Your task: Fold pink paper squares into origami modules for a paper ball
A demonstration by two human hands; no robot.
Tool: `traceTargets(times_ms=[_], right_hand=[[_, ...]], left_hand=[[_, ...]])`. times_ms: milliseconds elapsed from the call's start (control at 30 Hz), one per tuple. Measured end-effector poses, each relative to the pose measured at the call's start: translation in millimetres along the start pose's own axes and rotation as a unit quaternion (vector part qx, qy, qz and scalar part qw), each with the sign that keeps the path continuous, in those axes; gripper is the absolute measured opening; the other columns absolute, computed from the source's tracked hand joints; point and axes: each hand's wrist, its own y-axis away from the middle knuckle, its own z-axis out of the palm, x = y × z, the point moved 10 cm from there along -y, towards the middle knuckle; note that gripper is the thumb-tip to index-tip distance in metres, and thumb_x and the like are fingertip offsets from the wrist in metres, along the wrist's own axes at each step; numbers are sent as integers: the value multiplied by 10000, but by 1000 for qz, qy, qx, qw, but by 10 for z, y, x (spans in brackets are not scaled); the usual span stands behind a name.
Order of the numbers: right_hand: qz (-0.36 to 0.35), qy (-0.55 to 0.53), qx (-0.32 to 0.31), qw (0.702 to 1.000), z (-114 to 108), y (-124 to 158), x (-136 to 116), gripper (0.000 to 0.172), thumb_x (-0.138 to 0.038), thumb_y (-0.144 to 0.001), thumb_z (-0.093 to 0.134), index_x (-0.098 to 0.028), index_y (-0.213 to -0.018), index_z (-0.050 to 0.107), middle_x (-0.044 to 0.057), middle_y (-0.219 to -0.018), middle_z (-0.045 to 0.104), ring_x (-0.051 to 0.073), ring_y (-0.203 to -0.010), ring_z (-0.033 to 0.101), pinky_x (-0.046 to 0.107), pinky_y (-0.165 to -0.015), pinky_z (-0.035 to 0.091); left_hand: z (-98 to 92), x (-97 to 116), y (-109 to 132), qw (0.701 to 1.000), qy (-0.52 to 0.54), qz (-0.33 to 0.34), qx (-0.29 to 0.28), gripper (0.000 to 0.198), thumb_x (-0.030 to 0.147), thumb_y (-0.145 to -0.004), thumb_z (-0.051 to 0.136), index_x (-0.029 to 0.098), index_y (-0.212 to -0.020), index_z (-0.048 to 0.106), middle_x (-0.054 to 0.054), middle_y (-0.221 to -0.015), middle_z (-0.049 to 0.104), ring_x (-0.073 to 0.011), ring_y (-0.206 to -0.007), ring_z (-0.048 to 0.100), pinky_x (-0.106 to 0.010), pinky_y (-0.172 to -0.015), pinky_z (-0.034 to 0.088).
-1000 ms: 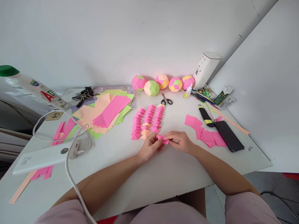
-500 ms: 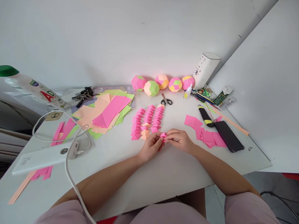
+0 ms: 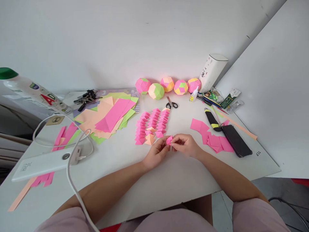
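Note:
A small folded piece of pink paper is pinched between my two hands above the table's middle. My left hand grips its left side, thumb and fingers closed. On the other side, my right hand holds it by the right edge with thumb and fingertips. Just beyond my hands stand rows of folded pink paper units, with a few peach ones among them. Flat pink paper squares lie overlapping to the right of my right hand.
Several paper balls line the wall. Nearby are scissors, a glue bottle, a box cutter and a black phone. Paper sheets lie left. A power bank trails a white cable across my left arm.
The folded pink paper has turned a little between my fingers and shows a broader face. My right fingers have shifted slightly along its edge; the other things stay put.

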Motion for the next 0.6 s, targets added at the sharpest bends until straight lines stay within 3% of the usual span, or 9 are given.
traceTargets(times_ms=[100,367,500,600], right_hand=[[24,-13,2,1000,9,5,24,115,-223,-752,644,-167,-812,564,-15,-625,597,120,-574,598,277,-572,516],[18,9,4,1000,37,16,54,385,-159,-730,635,-236,-1017,392,-80,-678,522,99,-571,590,239,-548,492],[14,8,-5,1000,53,19,51,366,-164,-742,613,-230,-1036,405,-75,-685,534,97,-557,596,246,-552,509],[5,3,-12,1000,60,18,30,318,-152,-762,573,-224,-1028,414,-70,-684,546,101,-555,611,249,-554,518]], left_hand=[[-24,-29,1,1000,-1,-8,11,370,360,-847,562,199,-1174,499,32,-667,470,-97,-595,442,-237,-557,372],[7,-153,24,999,5,-47,-5,406,320,-845,561,203,-1214,439,27,-705,490,-105,-650,480,-242,-589,366],[41,-115,23,998,33,-56,-16,395,331,-835,570,199,-1189,456,16,-713,530,-121,-680,519,-249,-604,371],[40,-69,13,997,55,-52,-14,365,346,-829,574,191,-1151,497,17,-684,545,-102,-594,475,-240,-562,350]])
